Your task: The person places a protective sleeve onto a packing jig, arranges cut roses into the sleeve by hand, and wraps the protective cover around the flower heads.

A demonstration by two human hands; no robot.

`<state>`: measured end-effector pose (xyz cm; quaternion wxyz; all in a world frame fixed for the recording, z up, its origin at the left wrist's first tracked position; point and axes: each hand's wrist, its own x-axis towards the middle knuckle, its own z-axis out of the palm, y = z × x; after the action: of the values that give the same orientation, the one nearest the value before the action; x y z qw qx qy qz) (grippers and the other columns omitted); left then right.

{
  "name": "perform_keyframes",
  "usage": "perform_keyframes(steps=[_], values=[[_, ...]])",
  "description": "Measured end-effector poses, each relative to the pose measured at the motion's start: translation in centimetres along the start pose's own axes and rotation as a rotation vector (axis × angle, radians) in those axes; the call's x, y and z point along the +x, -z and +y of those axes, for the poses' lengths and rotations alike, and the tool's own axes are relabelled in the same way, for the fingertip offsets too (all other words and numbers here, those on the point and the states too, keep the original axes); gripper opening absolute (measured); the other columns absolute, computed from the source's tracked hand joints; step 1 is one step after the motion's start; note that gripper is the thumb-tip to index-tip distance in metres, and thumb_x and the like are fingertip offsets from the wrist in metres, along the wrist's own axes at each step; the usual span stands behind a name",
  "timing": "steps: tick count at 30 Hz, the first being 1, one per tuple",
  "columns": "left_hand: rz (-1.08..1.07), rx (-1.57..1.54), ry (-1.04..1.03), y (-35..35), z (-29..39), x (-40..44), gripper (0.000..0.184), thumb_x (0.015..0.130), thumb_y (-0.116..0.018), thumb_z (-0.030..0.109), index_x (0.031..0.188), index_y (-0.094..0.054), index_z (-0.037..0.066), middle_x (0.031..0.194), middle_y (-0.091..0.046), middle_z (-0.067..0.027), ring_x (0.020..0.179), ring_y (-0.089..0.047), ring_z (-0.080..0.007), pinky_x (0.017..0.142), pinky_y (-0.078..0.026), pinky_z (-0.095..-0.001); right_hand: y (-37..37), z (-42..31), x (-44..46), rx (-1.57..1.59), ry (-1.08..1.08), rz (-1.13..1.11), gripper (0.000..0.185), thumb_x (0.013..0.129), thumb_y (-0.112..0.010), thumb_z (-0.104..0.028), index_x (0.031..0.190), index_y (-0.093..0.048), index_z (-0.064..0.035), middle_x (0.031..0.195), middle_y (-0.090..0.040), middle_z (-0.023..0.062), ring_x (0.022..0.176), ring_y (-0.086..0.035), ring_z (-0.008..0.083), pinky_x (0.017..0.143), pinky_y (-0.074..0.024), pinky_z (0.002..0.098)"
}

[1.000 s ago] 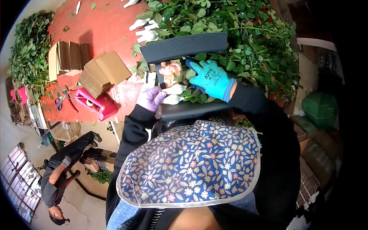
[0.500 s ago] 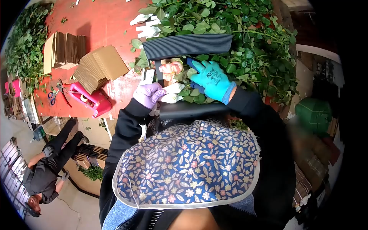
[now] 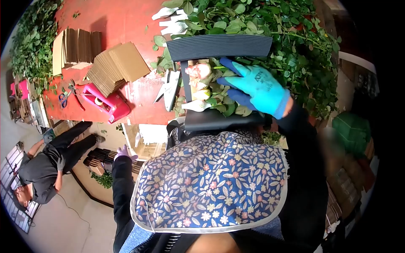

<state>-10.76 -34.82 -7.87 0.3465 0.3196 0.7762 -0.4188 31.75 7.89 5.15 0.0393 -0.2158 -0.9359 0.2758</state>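
Observation:
My right hand (image 3: 257, 88), in a teal and blue glove, rests with fingers spread on green stems and leaves beside the black ribbed holder (image 3: 221, 46). Pink roses (image 3: 199, 71) lie in the holder, with a pale yellow-pink bud (image 3: 202, 94) bare below them. A bud in a white mesh sleeve (image 3: 196, 105) lies lowest. Down at the left, my left hand (image 3: 125, 154), in a purple glove, is off the table with its fingers apart, beside a box of white mesh sleeves (image 3: 152, 135). Nothing shows in it.
On the red table (image 3: 126, 21) are cardboard sheets (image 3: 120, 65), a pink tape dispenser (image 3: 114, 107), pliers (image 3: 76, 95), scissors (image 3: 63, 99) and a grey-white stapler (image 3: 171, 90). Leafy stems (image 3: 295, 55) pile up at the right. Another person (image 3: 40, 173) stands at the lower left.
My left hand has left the sleeved buds and moved down and left to the box. One bud now shows without its sleeve. My right hand's fingers have spread wider.

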Motion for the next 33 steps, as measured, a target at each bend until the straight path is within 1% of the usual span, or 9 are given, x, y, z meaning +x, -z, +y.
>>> perform_keyframes(steps=[1,3,5,13,20,24,27,30,33], values=[[-0.127,-0.021,-0.036,2.9,1.5,-0.4,0.077,0.078,-0.07,0.044,0.144,-0.04,0.017,0.152,-0.032,-0.0191,0.132,-0.042,-0.0417,0.105,-0.04,-0.0534,1.4,-0.9,0.1,-0.148,0.008,-0.011,0.036,0.084,-0.066,-0.019,0.119,-0.064,-0.0123,0.132,-0.054,0.0154,0.084,-0.064,0.0297,0.072,-0.0516,0.0395],[0.254,-0.233,-0.414,5.6,5.0,0.2,0.04,0.087,-0.061,0.036,0.116,-0.062,0.009,0.106,-0.064,-0.0179,0.095,-0.064,-0.037,0.082,-0.052,-0.0481,3.0,-3.0,0.6,-0.29,0.01,-0.028,0.032,0.087,-0.06,-0.023,0.118,-0.062,-0.0152,0.102,-0.064,0.0087,0.077,-0.065,0.0259,0.064,-0.0509,0.0372],[0.549,-0.658,-0.807,14.2,12.3,-4.2,0.026,0.09,-0.063,0.028,0.101,-0.064,0.004,0.088,-0.065,-0.0175,0.078,-0.063,-0.0366,0.069,-0.05,-0.0435,3.7,-5.8,2.7,-0.28,-0.083,-0.436,0.03,0.088,-0.057,-0.021,0.117,-0.06,-0.0138,0.079,-0.062,0.0052,0.071,-0.064,0.022,0.06,-0.0494,0.037],[0.272,-0.688,-1.335,22.2,21.6,-7.7,0.026,0.095,-0.061,0.027,0.084,-0.063,0.003,0.074,-0.06,-0.0135,0.07,-0.058,-0.0313,0.066,-0.047,-0.0371,-5.2,-2.0,2.0,-0.119,0.033,-0.381,0.017,0.08,-0.06,-0.026,0.076,-0.069,-0.0114,0.068,-0.066,0.0112,0.062,-0.065,0.0313,0.057,-0.0516,0.0445],[0.649,-0.769,-1.092,18.8,17.2,-4.7,0.019,0.094,-0.06,0.022,0.089,-0.065,0.005,0.077,-0.061,-0.0162,0.072,-0.059,-0.0367,0.066,-0.048,-0.0437,-6.3,-1.1,1.9,-0.095,0.042,-0.413,0.02,0.077,-0.059,-0.023,0.067,-0.069,-0.0095,0.067,-0.067,0.0133,0.062,-0.065,0.0327,0.058,-0.0513,0.0453],[-0.047,-0.171,-0.531,12.8,7.1,-2.3,0.038,0.088,-0.063,0.039,0.099,-0.067,0.003,0.093,-0.067,-0.0197,0.087,-0.065,-0.0368,0.077,-0.052,-0.0449,-6.5,-0.6,1.7,-0.132,0.049,-0.456,0.018,0.078,-0.061,-0.024,0.067,-0.065,-0.0104,0.065,-0.064,0.0119,0.061,-0.064,0.0325,0.057,-0.0501,0.0449],[-0.023,-0.081,-0.437,9.9,5.3,-2.6,0.043,0.086,-0.061,0.039,0.116,-0.064,0.008,0.109,-0.066,-0.0203,0.101,-0.063,-0.0363,0.087,-0.051,-0.0448,-5.9,-0.5,2.4,-0.128,0.067,-0.462,0.017,0.079,-0.063,-0.025,0.068,-0.062,-0.012,0.063,-0.062,0.0097,0.058,-0.062,0.0321,0.055,-0.0484,0.044],[0.646,-0.627,-1.11,18.5,13.2,-7.2,0.026,0.085,-0.062,0.008,0.111,-0.065,0.009,0.103,-0.066,-0.0147,0.09,-0.063,-0.0347,0.078,-0.053,-0.0409,-5.5,-1.1,2.8,-0.093,0.053,-0.566,0.016,0.077,-0.063,-0.025,0.067,-0.065,-0.0121,0.065,-0.064,0.0104,0.06,-0.063,0.0322,0.056,-0.0495,0.0439],[0.527,-0.821,-1.527,22.9,18.8,-8.0,0.032,0.081,-0.057,-0.007,0.111,-0.063,0.001,0.107,-0.066,-0.0177,0.098,-0.064,-0.0357,0.085,-0.053,-0.0384,-5.0,-1.0,3.1,-0.079,0.012,-0.582,0.017,0.075,-0.065,-0.027,0.068,-0.069,-0.0121,0.069,-0.068,0.0119,0.065,-0.066,0.032,0.06,-0.0521,0.0438]])
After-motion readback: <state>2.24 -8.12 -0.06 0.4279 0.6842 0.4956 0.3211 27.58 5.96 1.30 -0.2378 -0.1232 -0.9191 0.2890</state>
